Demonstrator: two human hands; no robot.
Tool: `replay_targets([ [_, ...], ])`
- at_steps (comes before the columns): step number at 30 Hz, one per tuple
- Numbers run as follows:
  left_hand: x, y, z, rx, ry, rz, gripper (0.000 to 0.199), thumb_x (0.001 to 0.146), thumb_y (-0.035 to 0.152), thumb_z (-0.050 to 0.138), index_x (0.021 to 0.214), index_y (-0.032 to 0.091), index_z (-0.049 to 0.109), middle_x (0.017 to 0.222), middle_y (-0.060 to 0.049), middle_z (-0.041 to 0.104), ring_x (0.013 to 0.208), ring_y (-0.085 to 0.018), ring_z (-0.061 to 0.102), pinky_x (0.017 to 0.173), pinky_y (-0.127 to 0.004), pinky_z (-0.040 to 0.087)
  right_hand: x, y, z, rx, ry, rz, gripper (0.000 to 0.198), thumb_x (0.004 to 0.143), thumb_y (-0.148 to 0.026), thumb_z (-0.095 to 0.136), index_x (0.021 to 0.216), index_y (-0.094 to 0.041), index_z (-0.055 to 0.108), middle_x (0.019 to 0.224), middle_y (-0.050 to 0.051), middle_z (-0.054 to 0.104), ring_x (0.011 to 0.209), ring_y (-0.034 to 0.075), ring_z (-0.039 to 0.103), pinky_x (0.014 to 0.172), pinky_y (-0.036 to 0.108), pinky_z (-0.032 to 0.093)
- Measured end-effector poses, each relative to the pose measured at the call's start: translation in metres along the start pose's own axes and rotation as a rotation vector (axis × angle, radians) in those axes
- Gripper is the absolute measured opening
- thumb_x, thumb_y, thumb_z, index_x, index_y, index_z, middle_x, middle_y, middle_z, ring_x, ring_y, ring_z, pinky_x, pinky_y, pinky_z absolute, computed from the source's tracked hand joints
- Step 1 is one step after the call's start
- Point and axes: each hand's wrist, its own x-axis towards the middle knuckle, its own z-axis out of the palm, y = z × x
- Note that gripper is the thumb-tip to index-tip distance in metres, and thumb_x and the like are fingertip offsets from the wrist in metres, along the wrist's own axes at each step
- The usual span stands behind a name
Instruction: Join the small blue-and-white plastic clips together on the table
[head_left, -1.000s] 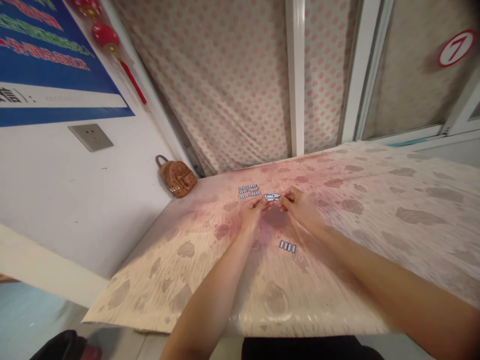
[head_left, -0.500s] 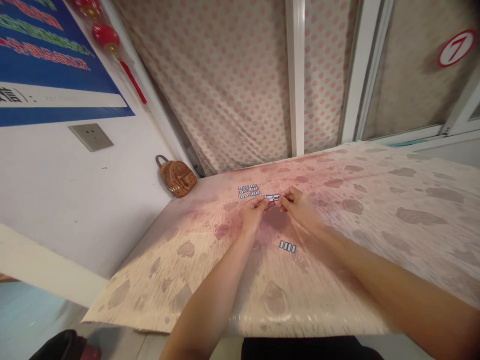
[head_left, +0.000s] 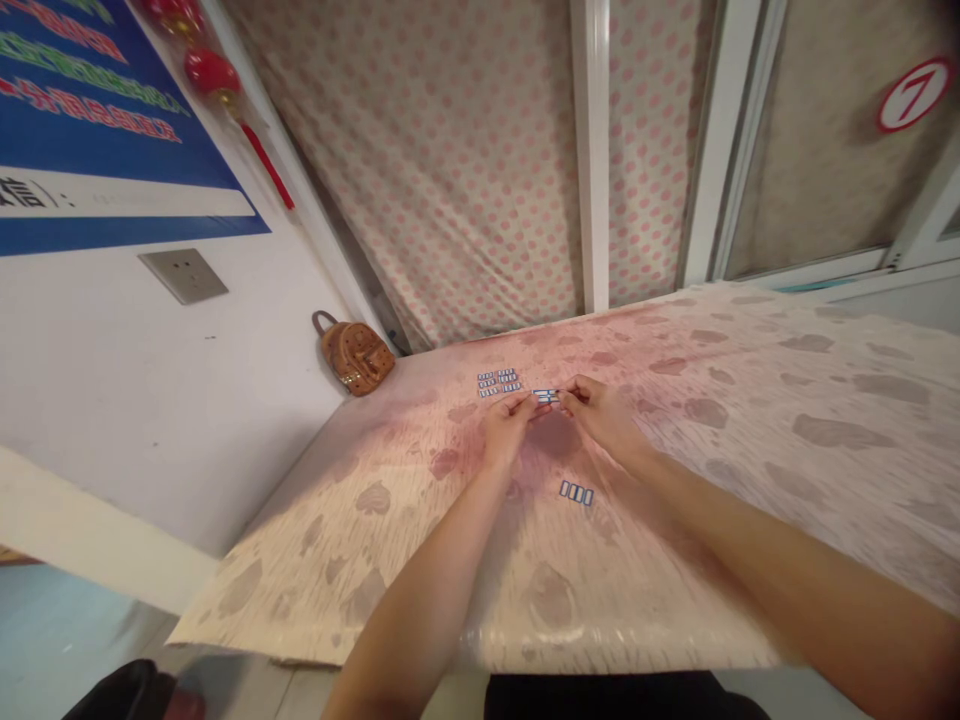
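Observation:
Between my hands is a small blue-edged piece with white strips [head_left: 545, 397], held a little above the table. My left hand [head_left: 510, 422] pinches its left end, and my right hand [head_left: 592, 405] has its fingers closed on the right end. Further left, close to my left fingertips, lie several similar small white-and-blue pieces [head_left: 499, 383] in rows. Nearer to me, below my hands, a row of white strips with blue edges [head_left: 577, 493] lies flat on the cloth. The pieces are too small to tell what they are.
A patterned cloth [head_left: 712, 560] covers the table. At its back left corner, a small brown backpack-shaped bag [head_left: 358, 357] leans by the wall. Behind the table hangs a dotted curtain [head_left: 450, 180]. A socket plate [head_left: 184, 276] is on the left wall.
Almost nothing differs. Both hands stay in place on the small piece, with only a slight shift of it between the fingers.

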Motion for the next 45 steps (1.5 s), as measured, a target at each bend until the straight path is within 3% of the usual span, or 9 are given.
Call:
replay_targets([
  [10, 0.006, 0.000, -0.007, 0.154, 0.073, 0.083, 0.021, 0.075, 0.034, 0.075, 0.081, 0.014, 0.073, 0.075, -0.005, 0.072, 0.066, -0.014, 0.065, 0.067, -0.025, 0.050, 0.003, 0.001, -0.001, -0.097, -0.051, -0.004, 0.017, 0.083, -0.035, 0.051, 0.074, -0.021, 0.056, 0.065, 0.001, 0.063, 0.061, 0.015, 0.058, 0.059, 0.028, 0.040],
  [12, 0.009, 0.000, -0.011, 0.154, 0.117, 0.091, 0.019, 0.075, 0.032, 0.074, 0.079, 0.014, 0.073, 0.073, -0.004, 0.072, 0.065, -0.013, 0.065, 0.067, -0.025, 0.050, 0.002, -0.001, -0.004, -0.182, -0.158, -0.006, 0.015, 0.082, -0.033, 0.052, 0.072, -0.021, 0.055, 0.065, 0.001, 0.063, 0.061, 0.015, 0.057, 0.059, 0.028, 0.039],
  [17, 0.016, 0.005, -0.026, 0.148, 0.227, 0.115, 0.015, 0.074, 0.028, 0.075, 0.077, 0.014, 0.073, 0.072, -0.004, 0.071, 0.066, -0.013, 0.065, 0.068, -0.025, 0.051, -0.018, -0.020, -0.014, -0.627, -0.603, -0.027, 0.013, 0.068, -0.021, 0.065, 0.061, -0.022, 0.054, 0.063, 0.002, 0.061, 0.057, 0.015, 0.051, 0.054, 0.029, 0.032],
  [20, 0.017, 0.007, -0.032, 0.141, 0.257, 0.120, 0.012, 0.076, 0.026, 0.073, 0.078, 0.013, 0.074, 0.073, -0.005, 0.072, 0.065, -0.012, 0.065, 0.068, -0.025, 0.051, -0.035, -0.027, -0.013, -0.655, -0.699, -0.053, 0.021, 0.058, -0.014, 0.074, 0.066, -0.022, 0.055, 0.064, 0.001, 0.059, 0.054, 0.013, 0.047, 0.051, 0.028, 0.028],
  [25, 0.016, 0.006, -0.032, 0.144, 0.259, 0.130, 0.013, 0.077, 0.026, 0.073, 0.079, 0.014, 0.074, 0.076, -0.005, 0.073, 0.066, -0.012, 0.066, 0.070, -0.025, 0.052, -0.049, -0.031, -0.006, -0.706, -0.715, -0.201, 0.025, 0.059, -0.004, 0.068, 0.077, -0.018, 0.060, 0.076, 0.005, 0.062, 0.063, 0.015, 0.053, 0.056, 0.029, 0.029],
  [32, 0.015, 0.006, -0.029, 0.144, 0.253, 0.128, 0.011, 0.076, 0.024, 0.073, 0.076, 0.013, 0.073, 0.072, -0.004, 0.070, 0.065, -0.012, 0.065, 0.067, -0.024, 0.051, -0.050, -0.043, -0.006, -0.715, -0.821, -0.157, 0.025, 0.066, -0.002, 0.063, 0.085, -0.017, 0.064, 0.080, 0.007, 0.066, 0.069, 0.018, 0.057, 0.059, 0.028, 0.031],
  [38, 0.016, 0.004, -0.029, 0.130, 0.240, 0.116, 0.012, 0.075, 0.024, 0.072, 0.078, 0.013, 0.073, 0.074, -0.005, 0.071, 0.067, -0.012, 0.065, 0.067, -0.023, 0.050, -0.043, -0.050, -0.006, -0.822, -0.824, -0.055, 0.015, 0.061, -0.006, 0.067, 0.070, -0.016, 0.060, 0.073, 0.005, 0.060, 0.064, 0.016, 0.052, 0.056, 0.028, 0.029],
  [41, 0.016, 0.003, -0.030, 0.139, 0.232, 0.119, 0.013, 0.076, 0.026, 0.072, 0.079, 0.013, 0.073, 0.074, -0.004, 0.071, 0.066, -0.011, 0.065, 0.067, -0.023, 0.049, -0.041, -0.051, -0.008, -0.769, -0.897, -0.042, 0.015, 0.061, -0.005, 0.064, 0.064, -0.018, 0.057, 0.064, 0.000, 0.055, 0.058, 0.013, 0.048, 0.054, 0.028, 0.027],
  [45, 0.016, 0.002, -0.030, 0.153, 0.236, 0.134, 0.016, 0.075, 0.029, 0.073, 0.077, 0.013, 0.072, 0.072, -0.004, 0.069, 0.066, -0.011, 0.064, 0.067, -0.023, 0.049, -0.043, -0.044, -0.010, -0.613, -0.864, -0.102, 0.020, 0.059, -0.001, 0.060, 0.058, -0.019, 0.052, 0.057, -0.003, 0.049, 0.052, 0.010, 0.042, 0.052, 0.028, 0.025],
])
